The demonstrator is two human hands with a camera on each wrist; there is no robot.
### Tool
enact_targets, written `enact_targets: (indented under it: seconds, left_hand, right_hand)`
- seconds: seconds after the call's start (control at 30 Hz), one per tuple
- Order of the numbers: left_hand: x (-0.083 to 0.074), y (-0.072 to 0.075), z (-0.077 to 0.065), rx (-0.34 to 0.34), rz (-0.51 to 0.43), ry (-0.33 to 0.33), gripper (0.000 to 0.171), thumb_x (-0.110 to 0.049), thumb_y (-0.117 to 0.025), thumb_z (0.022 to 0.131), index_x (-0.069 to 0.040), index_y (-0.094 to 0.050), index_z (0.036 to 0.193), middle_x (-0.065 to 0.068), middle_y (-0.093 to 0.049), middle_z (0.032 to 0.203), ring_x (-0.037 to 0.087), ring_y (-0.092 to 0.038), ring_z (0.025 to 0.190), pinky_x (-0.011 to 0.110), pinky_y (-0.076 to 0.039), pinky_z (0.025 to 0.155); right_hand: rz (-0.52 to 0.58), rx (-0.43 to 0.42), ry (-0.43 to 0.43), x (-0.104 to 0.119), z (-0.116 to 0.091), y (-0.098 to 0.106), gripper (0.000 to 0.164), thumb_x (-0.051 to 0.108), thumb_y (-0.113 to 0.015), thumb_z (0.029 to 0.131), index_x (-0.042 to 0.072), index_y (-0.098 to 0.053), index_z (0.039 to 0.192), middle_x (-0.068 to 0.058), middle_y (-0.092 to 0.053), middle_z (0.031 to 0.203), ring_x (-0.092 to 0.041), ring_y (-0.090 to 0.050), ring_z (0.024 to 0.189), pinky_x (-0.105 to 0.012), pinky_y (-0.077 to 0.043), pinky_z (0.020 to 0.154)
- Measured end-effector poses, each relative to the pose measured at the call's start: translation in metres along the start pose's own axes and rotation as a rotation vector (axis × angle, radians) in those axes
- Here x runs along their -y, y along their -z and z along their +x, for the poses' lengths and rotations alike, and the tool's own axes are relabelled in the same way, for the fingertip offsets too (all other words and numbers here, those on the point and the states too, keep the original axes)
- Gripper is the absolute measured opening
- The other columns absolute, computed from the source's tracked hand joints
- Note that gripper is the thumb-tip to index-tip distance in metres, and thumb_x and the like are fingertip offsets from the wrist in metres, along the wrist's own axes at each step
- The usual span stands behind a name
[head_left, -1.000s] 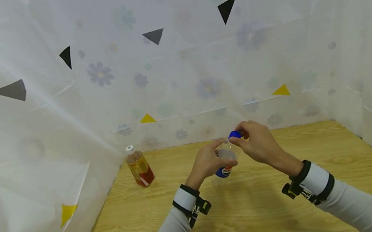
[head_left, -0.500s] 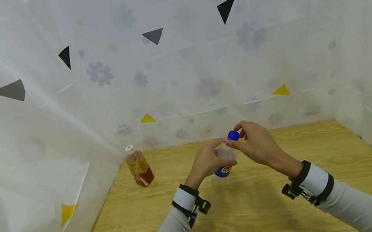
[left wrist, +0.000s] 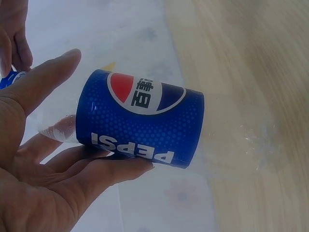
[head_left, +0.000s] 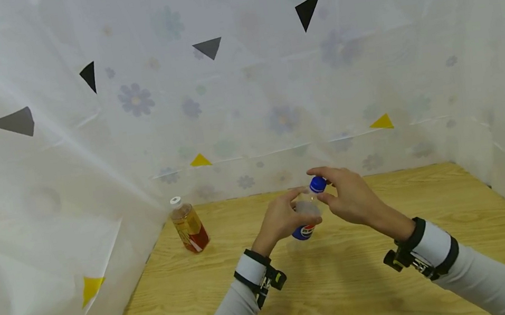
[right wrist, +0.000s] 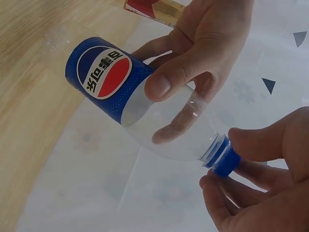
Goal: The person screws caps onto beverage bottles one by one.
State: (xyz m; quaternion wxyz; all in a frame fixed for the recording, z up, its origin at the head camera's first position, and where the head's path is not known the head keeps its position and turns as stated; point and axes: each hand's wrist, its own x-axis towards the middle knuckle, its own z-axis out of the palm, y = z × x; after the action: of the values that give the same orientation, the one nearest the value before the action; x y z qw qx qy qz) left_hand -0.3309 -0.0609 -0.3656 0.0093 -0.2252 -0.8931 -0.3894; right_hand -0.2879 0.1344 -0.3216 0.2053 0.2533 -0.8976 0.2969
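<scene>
A clear plastic Pepsi bottle [left wrist: 140,118] with a blue label leans over the table, its neck to the upper right in the head view. My left hand [head_left: 283,218] grips it around the upper part, thumb on one side and fingers on the other. At the neck sits a blue bottle cap [right wrist: 227,162]. Around that cap are the thumb and fingers of my right hand [head_left: 352,195]; the thumb lies against it in the right wrist view. One finger reaches out past the cap's top in the head view. No liquid is visible inside the bottle.
A bottle of amber drink [head_left: 190,228] with a white cap stands upright at the table's left rear. The wooden table [head_left: 328,296] meets white plastic sheeting [head_left: 254,98] at the back and both sides.
My right thumb and fingers shift about the cap and are spread wider than before. The left hand and the Pepsi bottle stay nearly where they were.
</scene>
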Motion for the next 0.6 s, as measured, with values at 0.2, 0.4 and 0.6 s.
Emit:
enact_targets:
  seconds: [0.2, 0.4, 0.6]
  left_hand:
    - [-0.0012, -0.0002, -0.0012, 0.001, -0.006, 0.004, 0.075, -0.040, -0.087, 0.079, -0.024, -0.056, 0.146, 0.012, -0.065, 0.136, 0.034, -0.067, 0.117, 0.041, -0.060, 0.082]
    - [-0.0022, -0.0002, -0.0014, 0.003, 0.008, 0.010, 0.076, -0.041, -0.087, 0.079, -0.025, -0.056, 0.146, 0.012, -0.066, 0.134, 0.033, -0.068, 0.116, 0.040, -0.060, 0.081]
    - [-0.0019, 0.0007, -0.0013, 0.003, 0.011, 0.011, 0.075, -0.042, -0.087, 0.080, -0.026, -0.056, 0.146, 0.012, -0.066, 0.135, 0.033, -0.068, 0.117, 0.040, -0.060, 0.081]
  right_hand:
    - [0.021, -0.016, 0.016, -0.0007, -0.0011, -0.0029, 0.040, -0.006, -0.059, 0.095, 0.000, -0.062, 0.135, -0.022, -0.068, 0.125, -0.039, -0.068, 0.107, -0.053, -0.058, 0.084]
    - [0.037, -0.032, 0.017, -0.0014, -0.0013, -0.0042, 0.038, -0.009, -0.058, 0.095, -0.002, -0.062, 0.133, -0.023, -0.067, 0.124, -0.040, -0.069, 0.106, -0.052, -0.059, 0.084]
    - [0.023, -0.051, 0.011, -0.0016, 0.0000, -0.0036, 0.030, 0.001, -0.064, 0.097, -0.002, -0.065, 0.126, -0.020, -0.069, 0.112, -0.035, -0.068, 0.098, -0.050, -0.058, 0.081]
